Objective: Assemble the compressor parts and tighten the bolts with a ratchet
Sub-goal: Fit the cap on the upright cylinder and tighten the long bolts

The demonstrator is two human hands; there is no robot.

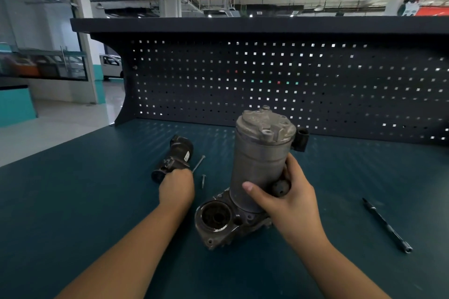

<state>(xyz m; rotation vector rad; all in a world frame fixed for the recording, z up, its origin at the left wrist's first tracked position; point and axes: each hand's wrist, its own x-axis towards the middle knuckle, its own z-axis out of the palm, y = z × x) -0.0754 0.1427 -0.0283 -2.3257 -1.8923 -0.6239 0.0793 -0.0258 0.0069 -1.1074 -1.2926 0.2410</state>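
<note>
A grey compressor cylinder (261, 153) stands upright on its dark base housing (218, 221) in the middle of the bench. My right hand (284, 196) grips the cylinder's lower right side, thumb across the front. My left hand (177, 187) is curled over the near end of a long bolt (199, 162), which sticks out past its knuckles, just beside a black motor part (176, 159) lying on its side. A short bolt (203, 180) lies between my left hand and the cylinder. A black ratchet handle (386, 224) lies at the right.
The teal bench top (85, 213) runs to a dark pegboard back wall (291, 75) with a shelf above. The bench's left edge drops to the workshop floor.
</note>
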